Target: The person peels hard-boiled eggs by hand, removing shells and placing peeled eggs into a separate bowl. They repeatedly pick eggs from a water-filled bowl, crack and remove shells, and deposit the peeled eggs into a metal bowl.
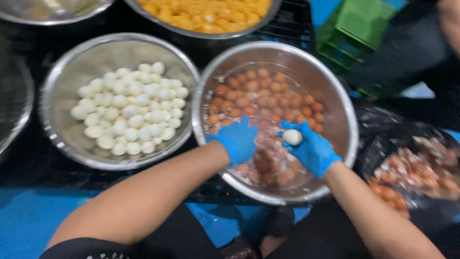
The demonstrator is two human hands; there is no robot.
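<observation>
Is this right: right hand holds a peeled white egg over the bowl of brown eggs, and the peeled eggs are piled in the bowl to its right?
Not quite. The head view shows the bowl of peeled white eggs to the left of the bowl of brown eggs, not its right. The rest holds: the right hand holds a peeled white egg over that bowl.

Overhead light is glaring off the steel bowl rims (201,103); motion blur is softening the whole frame, worst at right.
</observation>
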